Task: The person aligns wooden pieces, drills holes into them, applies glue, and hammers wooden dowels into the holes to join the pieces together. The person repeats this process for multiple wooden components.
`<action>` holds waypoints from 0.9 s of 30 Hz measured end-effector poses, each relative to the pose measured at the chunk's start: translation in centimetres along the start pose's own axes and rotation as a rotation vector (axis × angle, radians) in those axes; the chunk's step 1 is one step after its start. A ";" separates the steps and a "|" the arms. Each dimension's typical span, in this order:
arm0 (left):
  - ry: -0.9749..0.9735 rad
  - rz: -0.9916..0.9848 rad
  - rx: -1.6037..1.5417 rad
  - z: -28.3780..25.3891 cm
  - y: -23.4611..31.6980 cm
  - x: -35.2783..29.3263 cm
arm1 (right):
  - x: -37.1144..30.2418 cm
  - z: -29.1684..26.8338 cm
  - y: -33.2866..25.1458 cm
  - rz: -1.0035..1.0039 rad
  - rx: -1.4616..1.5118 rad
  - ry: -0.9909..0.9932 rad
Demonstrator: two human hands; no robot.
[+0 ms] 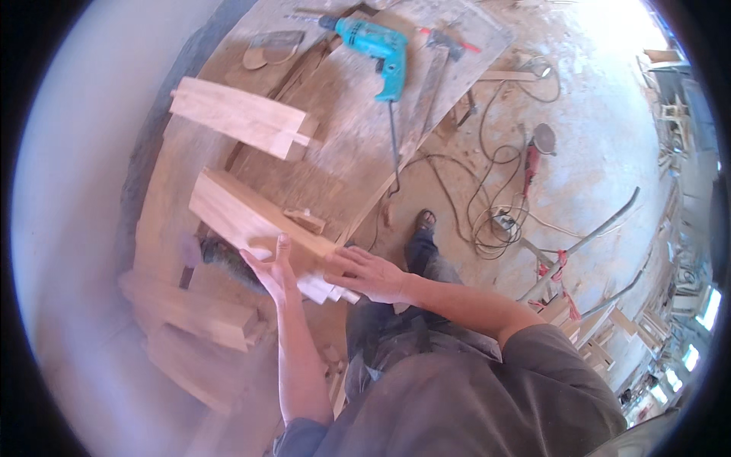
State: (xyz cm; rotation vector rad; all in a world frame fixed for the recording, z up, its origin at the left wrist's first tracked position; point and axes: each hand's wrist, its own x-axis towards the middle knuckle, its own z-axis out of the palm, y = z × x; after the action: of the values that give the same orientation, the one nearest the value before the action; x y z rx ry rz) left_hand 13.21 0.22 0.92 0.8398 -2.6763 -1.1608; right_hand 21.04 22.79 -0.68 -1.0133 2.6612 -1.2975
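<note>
A thick, pale wooden beam (251, 209) lies at a slant over the workbench, its near end cut into stepped tenons. My right hand (369, 274) grips that near end, with the fingers over its upper edge. Against the beam's left face is my left hand (276, 268), thumb and fingers spread apart; whether the palm presses on the wood cannot be told. A small wooden piece (304, 221) sits by the beam's right edge. Farther off, a second tenoned beam (240, 114) rests on the bench.
A teal power drill (377, 46) lies at the far end of the workbench (343, 164), near a hammer (449, 44). Below the beam is a dark power tool (228, 263). More timber (190, 312) is at left. A red angle grinder (533, 160) and coiled cords (491, 228) lie on the floor.
</note>
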 end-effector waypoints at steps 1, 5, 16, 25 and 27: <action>-0.019 -0.070 0.146 0.5 2.3 0.0 | 0.1 -0.6 0.2 0.017 0.030 0.009; 0.005 -0.170 0.443 1.1 5.4 -0.1 | 1.8 -7.0 5.1 0.635 0.104 0.564; -0.110 0.225 0.107 -1.0 -0.7 -1.1 | 14.7 -16.9 23.8 1.067 0.666 0.981; 0.116 0.163 -0.358 0.2 -3.0 -2.0 | 12.3 -16.5 27.2 0.651 1.182 0.938; 0.119 0.243 -0.345 0.7 -3.3 -2.0 | 9.6 -15.5 26.5 0.441 1.339 0.871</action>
State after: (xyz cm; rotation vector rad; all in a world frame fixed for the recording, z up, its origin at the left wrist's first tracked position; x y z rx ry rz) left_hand 16.11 -0.10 -1.68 0.4959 -2.3081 -1.4015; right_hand -5.33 40.22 -6.85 0.3641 1.2799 -2.9586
